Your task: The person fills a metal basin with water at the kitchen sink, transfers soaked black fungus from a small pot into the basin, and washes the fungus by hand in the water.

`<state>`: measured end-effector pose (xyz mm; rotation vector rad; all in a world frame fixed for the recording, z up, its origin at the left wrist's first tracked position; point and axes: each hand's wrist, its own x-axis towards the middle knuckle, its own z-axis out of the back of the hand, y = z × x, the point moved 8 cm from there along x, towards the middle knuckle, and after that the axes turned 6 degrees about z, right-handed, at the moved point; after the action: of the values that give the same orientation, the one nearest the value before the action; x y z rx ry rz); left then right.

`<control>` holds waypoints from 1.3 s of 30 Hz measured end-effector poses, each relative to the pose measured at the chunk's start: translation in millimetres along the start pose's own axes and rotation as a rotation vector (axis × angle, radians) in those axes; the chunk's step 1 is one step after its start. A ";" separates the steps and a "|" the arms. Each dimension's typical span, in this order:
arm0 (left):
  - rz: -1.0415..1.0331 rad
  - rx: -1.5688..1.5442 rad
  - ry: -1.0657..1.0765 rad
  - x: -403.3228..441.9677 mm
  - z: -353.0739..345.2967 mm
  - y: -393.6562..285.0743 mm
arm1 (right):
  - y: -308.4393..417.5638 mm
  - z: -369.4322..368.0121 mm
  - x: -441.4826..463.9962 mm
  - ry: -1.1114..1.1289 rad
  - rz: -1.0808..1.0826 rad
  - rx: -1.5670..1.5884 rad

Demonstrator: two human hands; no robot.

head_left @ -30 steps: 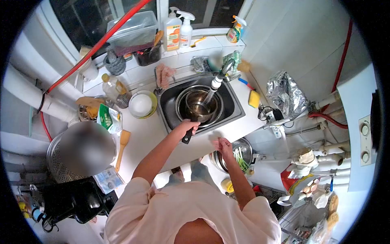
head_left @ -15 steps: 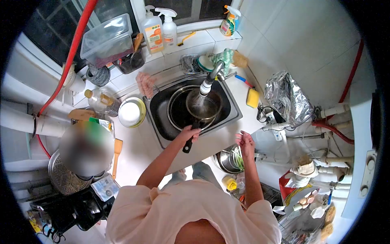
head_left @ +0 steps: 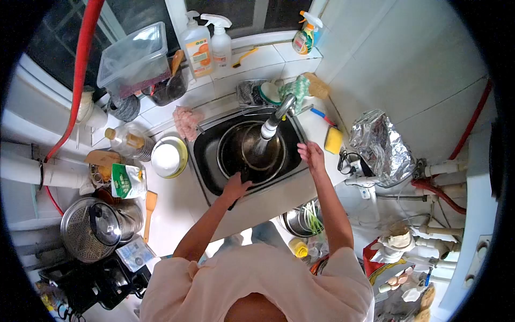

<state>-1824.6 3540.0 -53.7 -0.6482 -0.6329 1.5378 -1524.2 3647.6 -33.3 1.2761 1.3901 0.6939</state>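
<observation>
My left hand [head_left: 236, 188] is closed around the black handle of a small pan [head_left: 274, 155] in the sink. Water from the faucet [head_left: 271, 124] runs into that pan. Beneath it sits a larger round pan [head_left: 228, 151], partly covered by the small one. The dark sink basin [head_left: 206, 155] surrounds both. My right hand [head_left: 312, 157] hovers near the sink's right edge, fingers loosely apart and holding nothing.
Right of the sink lie a yellow sponge [head_left: 333, 140] and crumpled foil [head_left: 381, 142]. On the left are stacked bowls [head_left: 167, 156], an oil bottle [head_left: 129, 140] and a wooden spatula [head_left: 150, 208]. Spray bottles [head_left: 220, 45] line the sill. Below the counter stands a metal pot [head_left: 292, 221] with green stalks.
My left hand has shifted left with the handle, and the small pan sits slightly further left. My right hand has risen from below the counter edge to the sink's right side.
</observation>
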 end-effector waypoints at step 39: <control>0.549 -0.555 -0.008 -241.2 166.7 86.7 | -120.1 -3.7 -136.2 0.043 -0.147 -0.122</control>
<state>-1992.4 3291.5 6.0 -1.3190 -0.9537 1.8751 -1585.6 3490.0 -99.5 1.0583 1.4388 0.6974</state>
